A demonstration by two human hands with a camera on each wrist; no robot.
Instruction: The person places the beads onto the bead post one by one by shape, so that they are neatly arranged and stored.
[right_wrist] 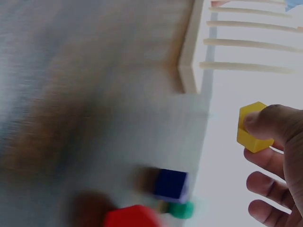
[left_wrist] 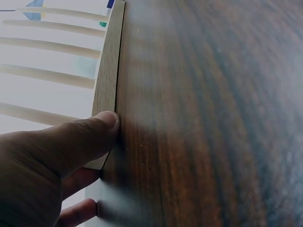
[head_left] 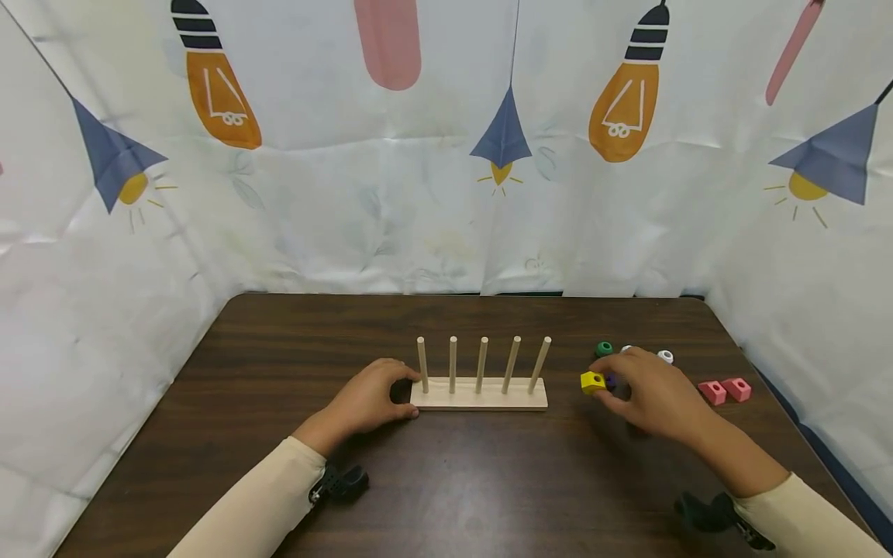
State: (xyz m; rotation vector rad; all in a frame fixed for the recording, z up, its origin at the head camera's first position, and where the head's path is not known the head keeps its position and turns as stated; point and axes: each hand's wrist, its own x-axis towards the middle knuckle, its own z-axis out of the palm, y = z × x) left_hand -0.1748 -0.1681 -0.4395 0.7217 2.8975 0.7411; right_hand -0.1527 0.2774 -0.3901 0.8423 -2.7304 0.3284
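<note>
From the head camera, the person's left hand [head_left: 373, 401] curls around the left end of the wooden peg board [head_left: 478, 394], thumb on the near edge and fingers on the far side, pinning it to the dark table [head_left: 446, 480]. The right hand [head_left: 645, 394] pinches a yellow block [head_left: 592, 382] just right of the board, slightly off the table by the look of it. A green bead [head_left: 604, 349] and a white one [head_left: 666, 356] sit farther back, and two pink blocks [head_left: 725, 390] lie well off to the right. The left wrist view mostly shows the thumb [left_wrist: 102, 126] pressed flat against the board's edge [left_wrist: 108, 71], pegs blurry behind. The right wrist view is smeared, but the yellow block [right_wrist: 252, 127] is clearly held between thumb and fingertips, hole facing out, with a blue cube [right_wrist: 170, 184] and a red piece [right_wrist: 130, 216] on the table below. Probably best to keep the board held firm, turn the hole downward and line it up over a peg tip before lowering.
</note>
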